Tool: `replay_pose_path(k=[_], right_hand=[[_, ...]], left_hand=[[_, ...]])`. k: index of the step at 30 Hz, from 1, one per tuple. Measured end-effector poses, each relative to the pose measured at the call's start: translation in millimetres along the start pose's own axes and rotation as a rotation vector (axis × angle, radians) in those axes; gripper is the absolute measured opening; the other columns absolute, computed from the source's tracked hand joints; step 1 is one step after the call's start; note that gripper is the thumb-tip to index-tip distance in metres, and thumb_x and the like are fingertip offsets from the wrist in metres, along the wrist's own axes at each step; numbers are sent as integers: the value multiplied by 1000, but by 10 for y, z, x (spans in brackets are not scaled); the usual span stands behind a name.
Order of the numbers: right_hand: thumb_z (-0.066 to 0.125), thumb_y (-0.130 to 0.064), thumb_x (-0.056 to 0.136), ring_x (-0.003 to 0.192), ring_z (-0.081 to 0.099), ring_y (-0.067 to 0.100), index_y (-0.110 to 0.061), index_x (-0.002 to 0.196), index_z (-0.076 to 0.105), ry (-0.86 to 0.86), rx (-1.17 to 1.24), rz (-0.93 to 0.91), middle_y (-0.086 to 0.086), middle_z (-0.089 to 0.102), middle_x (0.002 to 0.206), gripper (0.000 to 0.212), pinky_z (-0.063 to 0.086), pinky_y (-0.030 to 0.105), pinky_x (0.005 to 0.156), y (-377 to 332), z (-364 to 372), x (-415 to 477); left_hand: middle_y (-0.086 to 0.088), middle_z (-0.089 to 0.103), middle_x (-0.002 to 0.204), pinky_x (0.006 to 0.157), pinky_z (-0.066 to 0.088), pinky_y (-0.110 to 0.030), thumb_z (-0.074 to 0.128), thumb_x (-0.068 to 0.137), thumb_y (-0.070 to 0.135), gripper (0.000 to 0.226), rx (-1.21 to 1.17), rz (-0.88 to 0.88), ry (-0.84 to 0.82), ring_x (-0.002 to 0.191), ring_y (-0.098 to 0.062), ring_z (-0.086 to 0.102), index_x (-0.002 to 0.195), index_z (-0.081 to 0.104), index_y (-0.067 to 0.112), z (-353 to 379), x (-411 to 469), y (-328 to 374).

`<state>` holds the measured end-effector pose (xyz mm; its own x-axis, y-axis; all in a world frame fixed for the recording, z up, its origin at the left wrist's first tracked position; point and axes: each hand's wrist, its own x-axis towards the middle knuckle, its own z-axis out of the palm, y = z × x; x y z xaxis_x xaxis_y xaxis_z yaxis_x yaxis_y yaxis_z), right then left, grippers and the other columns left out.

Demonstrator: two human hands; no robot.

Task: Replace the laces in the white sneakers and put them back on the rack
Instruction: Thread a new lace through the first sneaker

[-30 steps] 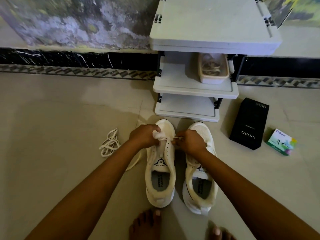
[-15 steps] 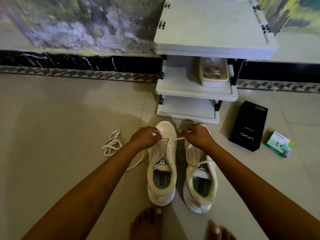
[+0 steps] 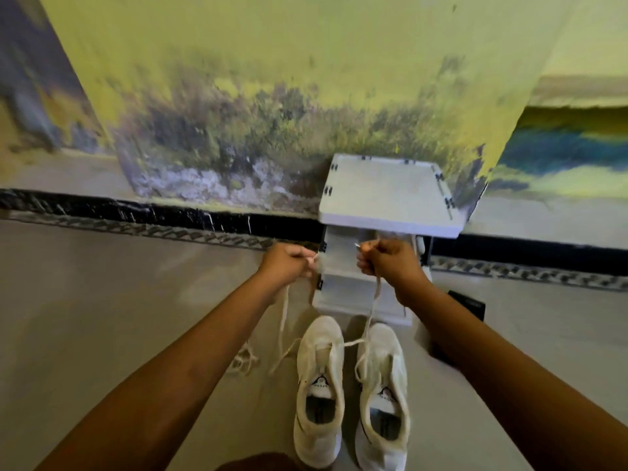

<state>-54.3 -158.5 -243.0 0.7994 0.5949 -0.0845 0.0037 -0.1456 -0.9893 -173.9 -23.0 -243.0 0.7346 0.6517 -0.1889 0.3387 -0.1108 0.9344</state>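
Lace (image 3: 373, 302) ends pinched in raised hands, sneakers (image 3: 319, 389) below.

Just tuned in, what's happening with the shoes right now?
A person is lacing the left sneaker. The left hand and right hand each grip one end of a white lace, pulled up taut from the eyelets near the toe. The right sneaker sits beside it on the floor, in front of the white rack. A loose lace lies left of the shoes.
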Motion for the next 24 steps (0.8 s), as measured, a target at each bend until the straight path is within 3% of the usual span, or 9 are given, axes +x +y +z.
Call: replay_pose_path(k=[2,5,8,11,16,20,24], right_hand=[[50,6,92,56,57,14,18,101,60,37,8,-98,13,58,74,17,51,13,52,-345,-18,-18],[53,6,90,49,60,4,11,98,63,57,26,-204,13,62,75,13,52,14,54,-793,-47,-31],[57,0,90,60,62,15,5,87,65,75,39,-257,12,64,71,10,55,29,68,-1168,-60,-28],[61,-5,89,67,60,21,-9,75,65,88,51,-344,9,63,68,15,53,40,78,-1521,-59,-50],[63,-1,86,65,54,22,-4,77,67,107,93,-454,11,59,68,10,52,30,67,-2094,-79,-98],[65,-4,85,58,55,19,3,79,68,80,4,-516,13,62,67,9,53,28,63,-2433,-95,-136],[65,-5,85,56,59,16,3,82,69,97,-2,-549,12,64,66,10,55,31,66,-2596,-88,-147]], left_hand=[[-3,65,76,63,47,-21,59,90,3,10,-19,60,38,64,-13,59,89,68,8,-150,-55,395],[-9,67,85,53,51,-13,61,88,3,8,-41,148,91,69,-14,62,92,67,4,-297,-91,875],[-12,67,89,60,51,-20,63,88,7,5,-69,224,120,72,-15,61,89,67,5,-338,-146,1247],[-5,63,80,71,46,-27,68,85,14,3,-91,324,183,76,-17,56,84,66,12,-352,-236,1592],[4,59,66,66,39,-21,70,82,10,13,-141,508,231,60,-8,50,71,66,16,-461,-384,2182],[6,61,69,59,36,-19,67,81,6,8,-84,612,258,58,-3,49,75,68,12,-527,-505,2541],[2,61,73,69,40,-22,69,82,8,6,-68,617,295,63,-6,51,77,68,11,-543,-513,2610]])
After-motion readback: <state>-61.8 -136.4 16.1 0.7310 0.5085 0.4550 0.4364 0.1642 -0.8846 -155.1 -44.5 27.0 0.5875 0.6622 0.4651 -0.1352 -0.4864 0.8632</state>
